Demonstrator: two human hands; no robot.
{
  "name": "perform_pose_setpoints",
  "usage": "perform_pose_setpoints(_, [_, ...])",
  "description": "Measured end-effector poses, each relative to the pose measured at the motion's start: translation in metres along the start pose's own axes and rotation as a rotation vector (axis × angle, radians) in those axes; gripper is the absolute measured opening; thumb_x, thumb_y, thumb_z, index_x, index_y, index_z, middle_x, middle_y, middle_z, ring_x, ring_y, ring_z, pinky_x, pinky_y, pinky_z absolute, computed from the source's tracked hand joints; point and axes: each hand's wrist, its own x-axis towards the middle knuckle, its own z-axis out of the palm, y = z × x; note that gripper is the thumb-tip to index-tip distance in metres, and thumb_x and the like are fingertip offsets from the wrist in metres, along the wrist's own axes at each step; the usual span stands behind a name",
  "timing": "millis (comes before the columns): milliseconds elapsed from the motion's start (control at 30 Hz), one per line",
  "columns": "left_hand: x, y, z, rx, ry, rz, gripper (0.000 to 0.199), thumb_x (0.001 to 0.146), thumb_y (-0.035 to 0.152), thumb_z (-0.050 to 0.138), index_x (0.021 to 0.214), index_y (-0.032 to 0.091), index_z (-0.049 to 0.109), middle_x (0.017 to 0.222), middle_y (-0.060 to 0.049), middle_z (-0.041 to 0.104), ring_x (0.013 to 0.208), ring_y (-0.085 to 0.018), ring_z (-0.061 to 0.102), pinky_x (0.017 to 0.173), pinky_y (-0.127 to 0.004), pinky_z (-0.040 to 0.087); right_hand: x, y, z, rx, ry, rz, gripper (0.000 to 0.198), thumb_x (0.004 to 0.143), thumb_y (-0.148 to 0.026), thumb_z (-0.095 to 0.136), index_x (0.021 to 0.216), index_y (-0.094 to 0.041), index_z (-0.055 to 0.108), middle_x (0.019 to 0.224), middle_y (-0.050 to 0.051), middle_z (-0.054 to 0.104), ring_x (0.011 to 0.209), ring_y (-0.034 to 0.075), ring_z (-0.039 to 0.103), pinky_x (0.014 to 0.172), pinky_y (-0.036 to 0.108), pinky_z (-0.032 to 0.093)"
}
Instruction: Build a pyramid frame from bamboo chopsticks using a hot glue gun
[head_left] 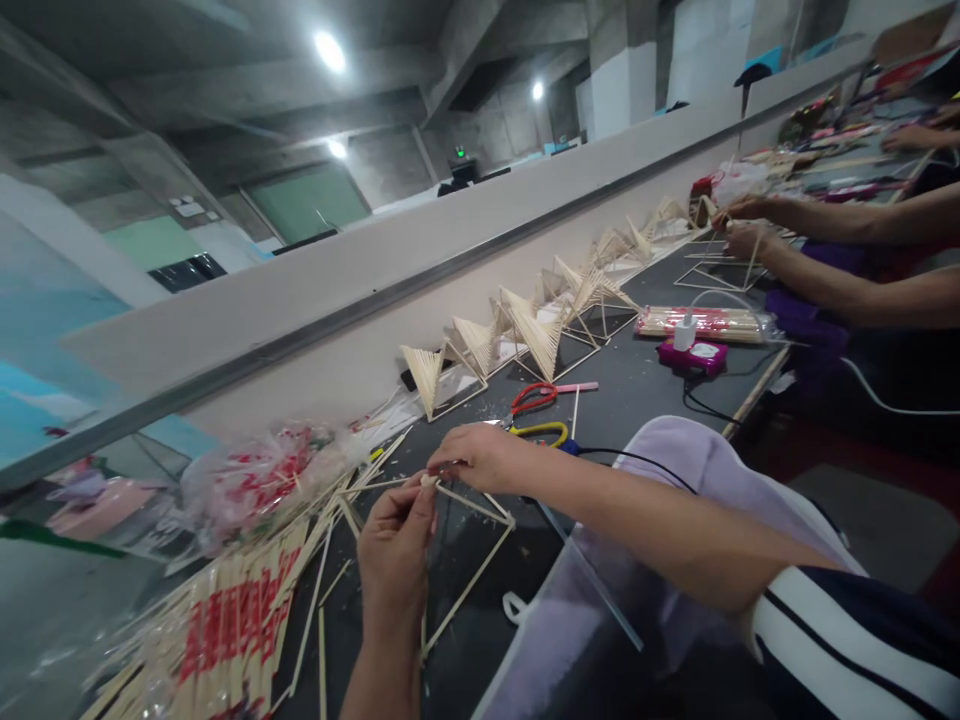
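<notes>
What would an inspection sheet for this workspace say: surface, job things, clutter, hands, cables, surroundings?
Surface: dark grey tabletop, pale scraps scattered on it.
Job things: angular pale wooden stick frame at the hands; ribbed pale stick structures along the low off-white partition.
Clutter: red-handled tool, yellow-handled tool, pale wooden sticks in red-printed wrapping, crumpled clear plastic bag.
Hands: left hand pinches a small pale piece at the frame; right hand has fingertips there, grip unclear.
Cables: thin black cable near the yellow-handled tool; white cable at a white plug on a magenta power block.
Surroundings: another person's hands farther along the tabletop; lit ceiling lamps overhead.
</notes>
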Motion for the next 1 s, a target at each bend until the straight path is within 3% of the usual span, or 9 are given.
perform_pose_setpoints(167, [0.000,-0.004,-0.003,0.032,-0.016,0.028,0.017,0.066,0.025,0.068,0.072,0.013,0.057,0.078,0.000,0.061,0.044,-0.002,0.040,0.042,-0.017,0.030,-0.002,0.002,0.008,0.155,0.111,-0.045,0.025,0.079,-0.008,0.050,0.097,-0.013,0.065,0.097,0.007,0.064,0.092,0.011,0.057,0.084,0.021,0.043])
perform_pose_setpoints(367, [0.000,-0.003,-0.001,0.016,0.022,0.042,0.017,0.064,0.023,0.070,0.070,0.013,0.057,0.061,0.004,0.055,0.042,-0.003,0.041,0.041,-0.017,0.030,-0.002,0.011,0.027,0.372,0.064,0.102,0.028,0.077,-0.010,0.051,0.100,-0.015,0.067,0.091,0.004,0.067,0.080,0.009,0.062,0.070,0.016,0.047])
perform_pose_setpoints(467, [-0.001,-0.002,0.001,0.023,0.046,0.035,0.018,0.063,0.024,0.070,0.069,0.013,0.057,0.063,0.003,0.057,0.042,-0.003,0.042,0.041,-0.017,0.031,-0.004,0.014,0.033,0.467,0.088,0.127,0.030,0.077,-0.013,0.052,0.103,-0.017,0.066,0.092,0.003,0.068,0.080,0.010,0.063,0.071,0.016,0.047])
perform_pose_setpoints(733, [-0.001,-0.003,-0.001,0.102,0.047,0.022,0.018,0.064,0.026,0.068,0.072,0.013,0.058,0.069,0.002,0.059,0.043,-0.004,0.041,0.042,-0.018,0.030,-0.002,0.007,0.030,0.335,0.120,0.183,0.026,0.078,-0.028,0.057,0.099,-0.020,0.068,0.091,0.002,0.070,0.084,0.012,0.064,0.073,0.016,0.046])
perform_pose_setpoints(833, [-0.001,-0.002,-0.001,0.142,0.051,0.035,0.019,0.065,0.028,0.068,0.072,0.013,0.058,0.076,-0.001,0.061,0.045,-0.004,0.042,0.043,-0.019,0.031,-0.002,0.005,0.028,0.304,0.105,0.195,0.026,0.078,-0.028,0.056,0.100,-0.019,0.068,0.092,0.003,0.070,0.085,0.011,0.063,0.075,0.017,0.045])
perform_pose_setpoints(1000, [-0.001,-0.002,-0.002,0.158,0.048,0.056,0.020,0.066,0.030,0.068,0.071,0.013,0.057,0.067,0.001,0.058,0.044,-0.005,0.041,0.043,-0.019,0.031,-0.006,0.002,0.014,0.316,0.022,0.150,0.033,0.079,-0.020,0.052,0.110,-0.016,0.063,0.101,0.006,0.067,0.092,0.012,0.062,0.080,0.018,0.043])
